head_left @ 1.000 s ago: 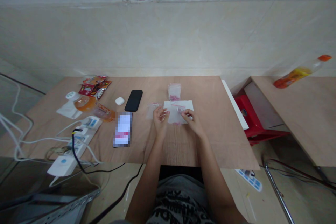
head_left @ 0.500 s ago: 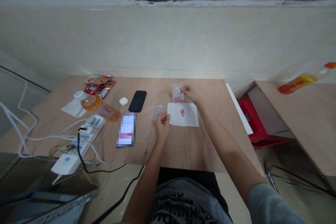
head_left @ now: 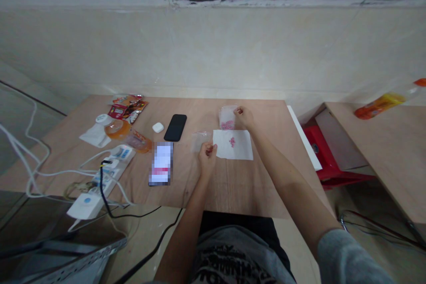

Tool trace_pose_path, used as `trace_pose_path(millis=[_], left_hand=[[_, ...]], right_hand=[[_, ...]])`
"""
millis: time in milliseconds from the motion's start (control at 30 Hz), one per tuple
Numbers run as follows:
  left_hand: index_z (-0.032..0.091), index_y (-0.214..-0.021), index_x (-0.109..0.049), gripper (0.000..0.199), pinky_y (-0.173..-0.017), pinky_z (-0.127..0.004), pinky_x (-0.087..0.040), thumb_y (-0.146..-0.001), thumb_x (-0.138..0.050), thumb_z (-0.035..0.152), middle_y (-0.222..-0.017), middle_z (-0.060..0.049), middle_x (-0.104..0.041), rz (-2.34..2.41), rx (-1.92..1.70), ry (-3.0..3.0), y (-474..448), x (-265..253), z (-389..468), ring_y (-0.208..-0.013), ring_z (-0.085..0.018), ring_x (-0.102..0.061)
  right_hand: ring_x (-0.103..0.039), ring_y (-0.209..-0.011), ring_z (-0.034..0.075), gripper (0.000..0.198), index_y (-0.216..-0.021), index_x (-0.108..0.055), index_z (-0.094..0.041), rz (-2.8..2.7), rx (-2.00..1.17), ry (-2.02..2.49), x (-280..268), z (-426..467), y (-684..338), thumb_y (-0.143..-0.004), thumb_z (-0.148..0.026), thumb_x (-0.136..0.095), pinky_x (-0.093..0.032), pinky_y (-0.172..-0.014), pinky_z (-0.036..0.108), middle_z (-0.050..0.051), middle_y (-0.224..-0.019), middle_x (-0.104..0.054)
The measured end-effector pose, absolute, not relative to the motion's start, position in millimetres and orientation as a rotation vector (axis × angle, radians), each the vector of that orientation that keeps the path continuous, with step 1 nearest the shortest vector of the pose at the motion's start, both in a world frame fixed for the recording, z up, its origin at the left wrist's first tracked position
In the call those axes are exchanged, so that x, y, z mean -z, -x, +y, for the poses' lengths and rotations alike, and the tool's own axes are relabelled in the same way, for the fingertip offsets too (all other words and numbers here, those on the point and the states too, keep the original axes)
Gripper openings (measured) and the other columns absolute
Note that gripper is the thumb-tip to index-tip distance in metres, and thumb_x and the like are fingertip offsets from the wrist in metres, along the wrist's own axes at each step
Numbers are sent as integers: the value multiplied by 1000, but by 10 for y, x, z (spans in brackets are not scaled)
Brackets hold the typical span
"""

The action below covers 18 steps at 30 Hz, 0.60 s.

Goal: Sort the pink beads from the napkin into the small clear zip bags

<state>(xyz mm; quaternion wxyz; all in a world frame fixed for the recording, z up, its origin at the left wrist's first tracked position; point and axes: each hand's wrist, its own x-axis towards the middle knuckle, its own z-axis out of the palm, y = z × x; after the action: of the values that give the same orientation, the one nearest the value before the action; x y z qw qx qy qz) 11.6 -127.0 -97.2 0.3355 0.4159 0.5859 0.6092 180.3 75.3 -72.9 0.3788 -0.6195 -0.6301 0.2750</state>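
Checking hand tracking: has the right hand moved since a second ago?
Yes. The right hand has gone from the white paper to the far side of it, and now rests at the small bag of pink bits.

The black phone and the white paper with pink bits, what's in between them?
A small clear plastic bag lies between the black phone and the white paper, just above the left hand, in the head view.

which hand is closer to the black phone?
Left. The left hand sits just right of and nearer the table's front edge than the black phone, beside a clear bag. The right hand is farther right, at another bag.
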Motion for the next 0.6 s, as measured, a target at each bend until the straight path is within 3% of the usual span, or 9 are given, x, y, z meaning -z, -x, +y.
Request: trace_pose_path(millis=[200, 333, 600], left_hand=[[18, -94, -60, 26, -64, -23, -45, -81, -64, 40, -75, -1, -62, 1518, -1589, -1083, -115, 984, -1273, -68, -13, -59], [19, -95, -60, 27, -64, -23, -45, -81, -64, 42, -75, -1, -62, 1529, -1576, -1098, -118, 987, -1273, -69, -13, -59], [18, -97, -58, 28, -72, -28, -49, -85, -56, 43, -83, -4, -64, 1781, -1540, -1155, -40, 957, -1235, -76, -16, -62]], right_hand=[[-51, -66, 17, 35, -105, -61, -18, -1488, -592, 1500, 742, 502, -1820, -75, -35, -62, -41, -64, 29, 1, -74, -57], [-52, -68, 16, 31, -95, -62, -19, -1400, -670, 1401, 890, -75, -1857, -83, -45, -50, -41, -65, 27, 1, -74, -57], [-44, -58, 14, 29, -88, -64, -18, -1351, -764, 1427, 1111, -871, -1959, -82, -45, -54, -36, -57, 27, -1, -67, -54]])
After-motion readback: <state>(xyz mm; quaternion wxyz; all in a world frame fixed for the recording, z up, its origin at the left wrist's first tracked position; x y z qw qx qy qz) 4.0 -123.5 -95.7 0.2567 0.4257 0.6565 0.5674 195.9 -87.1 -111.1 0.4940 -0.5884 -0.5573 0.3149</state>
